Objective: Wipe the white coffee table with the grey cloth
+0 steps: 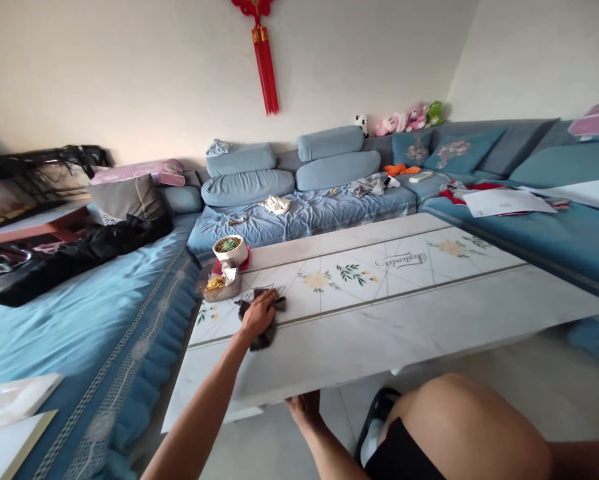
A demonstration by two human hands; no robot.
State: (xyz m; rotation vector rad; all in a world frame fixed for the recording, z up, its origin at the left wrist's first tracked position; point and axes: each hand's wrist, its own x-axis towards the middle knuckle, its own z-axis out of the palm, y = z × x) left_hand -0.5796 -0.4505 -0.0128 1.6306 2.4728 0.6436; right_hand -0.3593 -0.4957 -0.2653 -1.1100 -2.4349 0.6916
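**Left hand** (pixel 259 315): palm down on a crumpled dark grey cloth (pixel 262 341), fingers pressed together over the bunched fabric, no distinct pinch.

**Right hand** (pixel 303 407): at the near long edge of a white marble-look coffee table (pixel 429 313), fingers curled at the rim, fingertips partly hidden; exact grip impossible to tell.

**Cloth position:** on the left end of the tabletop, near the edge closest to the left sofa section, just beside a printed floral motif.

**Tabletop items, far left corner:** white pot with succulent (pixel 228 249) on a red mat (pixel 244 261); just nearer, a small metal tray (pixel 224 290) holding tissue and yellow-orange scraps, close to the cloth but apart from it.

**Extent at this moment:** cloth in contact with the left end only; pot and tray in place on that same end; no wiped or unwiped area distinguishable on the glossy surface.

**Surroundings:** blue sectional sofa (pixel 299 217) along the left and far sides, with blue bolster cushions (pixel 336 167); loose papers (pixel 506 203) on the right section; plush toys (pixel 404 120) along the sofa back; black garment (pixel 82 253) on the left section; red Chinese knot (pixel 262 60) on the far wall; black slipper (pixel 374 420) on the tile floor below a bare knee (pixel 464 427).
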